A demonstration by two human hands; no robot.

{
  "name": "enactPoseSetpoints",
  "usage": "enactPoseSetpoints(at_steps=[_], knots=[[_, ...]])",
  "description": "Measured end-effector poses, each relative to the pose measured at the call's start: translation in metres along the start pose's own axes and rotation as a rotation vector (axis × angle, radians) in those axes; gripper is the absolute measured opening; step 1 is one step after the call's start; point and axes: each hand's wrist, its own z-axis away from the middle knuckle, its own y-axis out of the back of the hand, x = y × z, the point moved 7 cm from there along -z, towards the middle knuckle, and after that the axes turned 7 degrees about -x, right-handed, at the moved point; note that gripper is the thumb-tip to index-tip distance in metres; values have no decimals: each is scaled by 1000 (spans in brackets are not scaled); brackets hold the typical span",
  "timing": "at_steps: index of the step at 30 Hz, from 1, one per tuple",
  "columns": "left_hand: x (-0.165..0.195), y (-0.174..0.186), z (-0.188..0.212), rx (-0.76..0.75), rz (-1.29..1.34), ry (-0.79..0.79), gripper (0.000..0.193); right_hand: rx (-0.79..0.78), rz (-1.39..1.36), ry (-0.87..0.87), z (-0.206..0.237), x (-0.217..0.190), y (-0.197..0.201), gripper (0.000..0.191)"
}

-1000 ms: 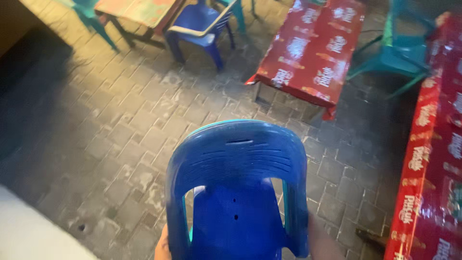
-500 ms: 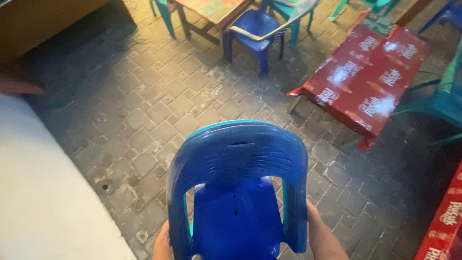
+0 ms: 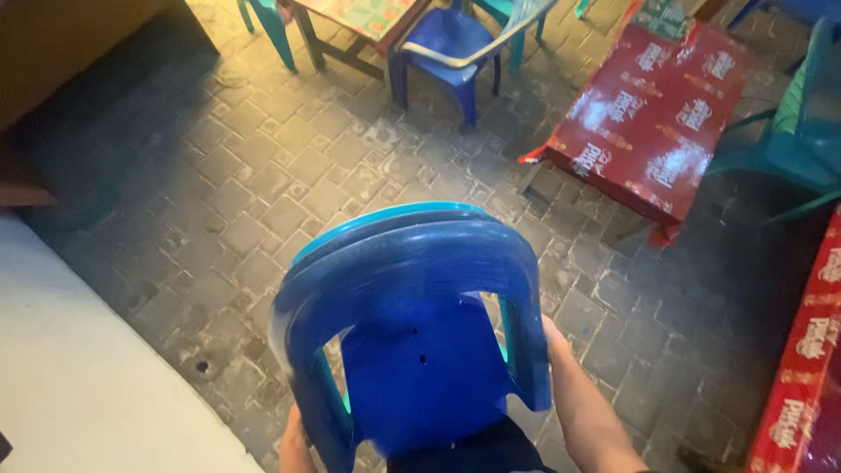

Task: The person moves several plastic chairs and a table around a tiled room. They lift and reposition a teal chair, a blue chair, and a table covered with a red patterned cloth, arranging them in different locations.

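I carry a stack of plastic chairs (image 3: 420,289) in front of me, a blue one on top and a teal one nested under it. My left hand (image 3: 296,445) grips the stack's left armrest at the bottom edge of the view. Against the right armrest, my right hand (image 3: 555,343) holds the stack, its forearm running down to the lower right. The chair backs point away from me and tilt slightly to the right over the paving stones.
A low table with a red printed cover (image 3: 653,127) stands ahead right, another red-covered table (image 3: 806,368) at the right edge. A blue chair (image 3: 447,48) sits by a wooden table (image 3: 350,17) at the top. Teal chair (image 3: 788,140) far right. A pale slab (image 3: 79,385) lies lower left.
The view has swung left and forward: the red table and blue chair slid rightward in view, the pale slab grew at the left. The chair stack now tilts to the right.
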Motion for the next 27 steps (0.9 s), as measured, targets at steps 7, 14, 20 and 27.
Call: enactPoseSetpoints(at_steps=[7, 14, 20, 27], knots=[[101, -20, 111, 113, -51, -79, 50, 34, 259, 20, -57, -27, -52, 41], [157, 9, 51, 202, 76, -193, 50, -10, 401, -95, -141, -44, -123, 49], [164, 64, 3, 291, 218, -304, 49, -119, 450, -131, -196, -60, -184, 49], [208, 68, -3, 227, 377, -531, 44, -222, 544, -259, -268, -80, -266, 48]])
